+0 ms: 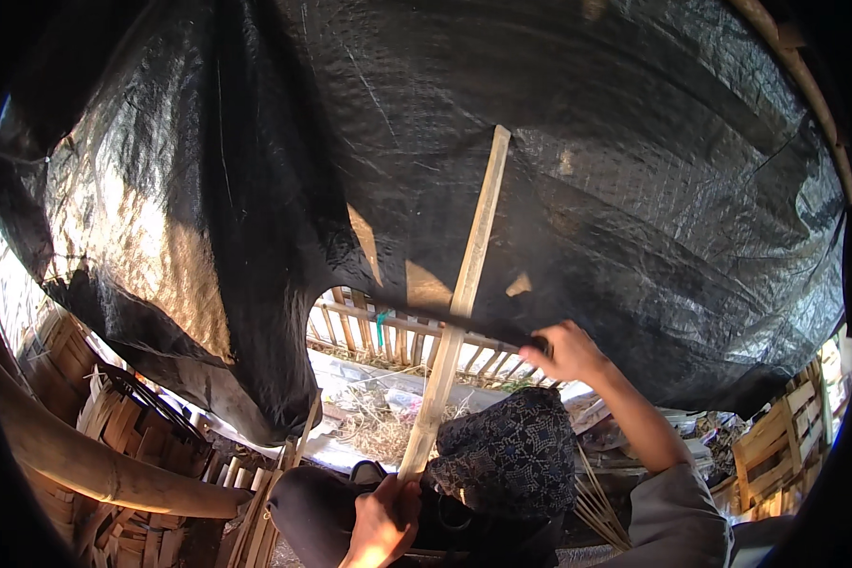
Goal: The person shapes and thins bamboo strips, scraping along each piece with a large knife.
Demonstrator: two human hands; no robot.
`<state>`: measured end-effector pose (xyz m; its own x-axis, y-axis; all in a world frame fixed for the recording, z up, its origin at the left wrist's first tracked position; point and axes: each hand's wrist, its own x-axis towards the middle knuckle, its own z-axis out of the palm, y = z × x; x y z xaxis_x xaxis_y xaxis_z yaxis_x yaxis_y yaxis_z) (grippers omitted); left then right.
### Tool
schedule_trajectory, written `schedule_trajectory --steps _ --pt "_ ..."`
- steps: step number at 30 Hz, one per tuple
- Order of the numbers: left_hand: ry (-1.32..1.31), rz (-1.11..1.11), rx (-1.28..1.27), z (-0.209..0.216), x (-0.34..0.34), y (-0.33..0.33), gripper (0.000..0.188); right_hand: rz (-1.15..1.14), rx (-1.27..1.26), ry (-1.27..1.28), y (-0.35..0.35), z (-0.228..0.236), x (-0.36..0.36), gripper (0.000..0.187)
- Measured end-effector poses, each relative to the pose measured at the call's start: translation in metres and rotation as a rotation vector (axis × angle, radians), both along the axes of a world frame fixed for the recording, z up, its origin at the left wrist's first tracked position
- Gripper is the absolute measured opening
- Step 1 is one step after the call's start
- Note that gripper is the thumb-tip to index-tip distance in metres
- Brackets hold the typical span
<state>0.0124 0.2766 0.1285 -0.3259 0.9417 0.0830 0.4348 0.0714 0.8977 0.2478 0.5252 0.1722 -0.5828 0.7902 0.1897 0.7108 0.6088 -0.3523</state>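
Observation:
A long, pale bamboo strip [480, 218] rises at a slant from my lap, its far end against the dark tarp. My left hand [385, 521] is closed around its lower end. In my right hand [570, 354] is the handle of a long dark knife [497, 330]. The blade points left and crosses the strip near its middle; motion blurs it, and I cannot tell whether it touches the bamboo. A dark patterned cloth [511, 445] lies over my lap or knee, beside the strip's lower part.
A large black tarp [634, 208] hangs in front of me, with a bamboo fence [407, 341] showing beneath it. A thick bamboo pole [114, 478] and woven baskets [57, 379] stand at left. Thin bamboo strips [601, 502] lie by my right arm. Another woven piece [776, 445] is at far right.

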Motion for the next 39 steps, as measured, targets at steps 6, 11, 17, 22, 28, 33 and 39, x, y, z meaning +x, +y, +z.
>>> schedule_trajectory --steps 6,11,17,22,28,33,39 --pt "-0.045 -0.002 0.064 0.003 0.004 0.004 0.016 -0.163 -0.311 0.073 -0.013 -0.018 0.008 0.054" --pt "0.021 -0.029 0.040 -0.004 0.001 0.001 0.019 0.274 0.318 -0.052 -0.029 -0.027 -0.004 0.054" --pt "0.091 0.054 0.110 -0.003 0.006 -0.001 0.015 0.102 0.136 -0.253 -0.008 -0.024 -0.029 0.058" --pt "0.112 -0.227 -0.079 0.004 -0.020 -0.004 0.028 0.135 0.016 -0.124 -0.002 -0.019 -0.070 0.059" --pt "-0.376 -0.167 -0.245 -0.002 -0.020 0.008 0.018 0.110 -0.083 -0.394 -0.006 -0.028 -0.084 0.074" --pt "-0.503 0.080 -0.059 -0.018 -0.009 0.014 0.025 0.156 -0.267 -0.378 -0.006 -0.030 -0.091 0.072" --pt "-0.449 0.043 -0.297 -0.014 -0.007 0.014 0.027 0.182 -0.313 -0.185 -0.016 -0.039 -0.090 0.068"
